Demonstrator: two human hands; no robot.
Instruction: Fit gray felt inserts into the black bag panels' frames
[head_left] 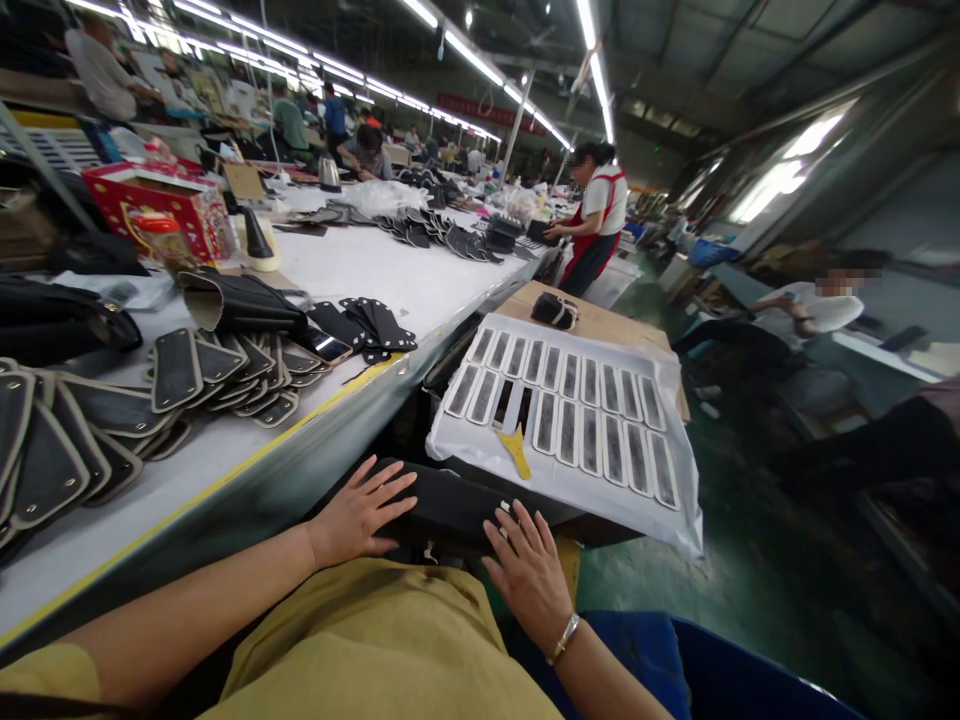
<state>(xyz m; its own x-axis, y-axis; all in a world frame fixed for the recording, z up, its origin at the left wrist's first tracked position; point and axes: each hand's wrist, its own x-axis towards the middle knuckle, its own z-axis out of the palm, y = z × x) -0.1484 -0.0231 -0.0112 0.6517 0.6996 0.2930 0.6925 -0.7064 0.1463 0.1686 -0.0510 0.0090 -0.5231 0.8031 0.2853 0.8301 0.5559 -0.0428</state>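
Observation:
A long black piece (454,500), perhaps leather or fabric, lies in front of my body; its exact kind cannot be made out. My left hand (360,515) rests on its left end with fingers spread. On the right end lies my right hand (525,560), fingers stretched out and a bracelet on the wrist. Just beyond, a white sheet (465,445) carries two rows of dark strips with pale borders (592,440). A yellow scraper-like tool (516,452) sits at the sheet's near side, beside two dark gaps in the front row.
On the long white table (345,270) at left are stacked black pieces with pale edging (176,370), a phone (330,345) and a red box (161,205). A blue bin (720,670) stands by my right side. A person in a red apron (600,215) stands farther along the table.

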